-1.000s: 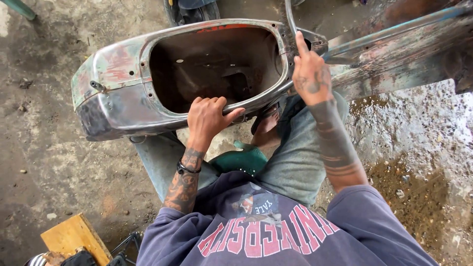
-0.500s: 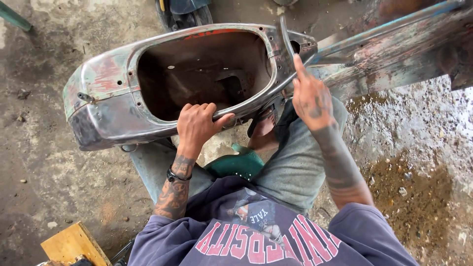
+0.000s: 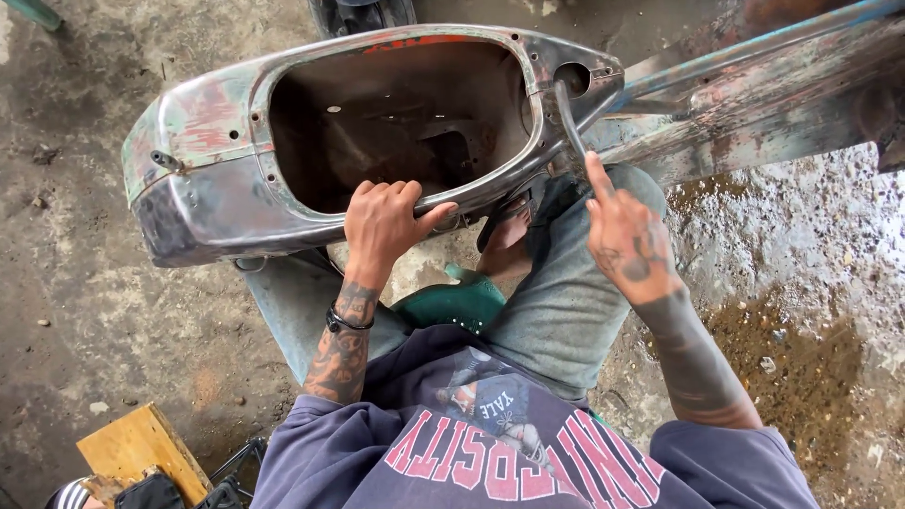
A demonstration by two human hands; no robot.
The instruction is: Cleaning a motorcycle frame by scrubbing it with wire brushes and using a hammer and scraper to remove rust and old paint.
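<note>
Shifted rightward since the earlier frame, right hand point(image 3: 630, 240) grips a thin metal rod point(image 3: 569, 121), forefinger extended; left hand point(image 3: 385, 224) clasps the stripped scooter shell point(image 3: 203, 141) rim across the knees; rust and old paint remain.

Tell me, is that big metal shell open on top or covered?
Open. The metal shell has a wide hole with no lid, showing its dark, rusty inside. The left hand grips the hole's rim; the right hand holds a thin tool.

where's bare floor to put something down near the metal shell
Bare concrete floor lies left of the scooter shell, above the wooden block. It is crowded in the middle: left hand on the shell's rim, right hand on the thin bar, knees below.
</note>
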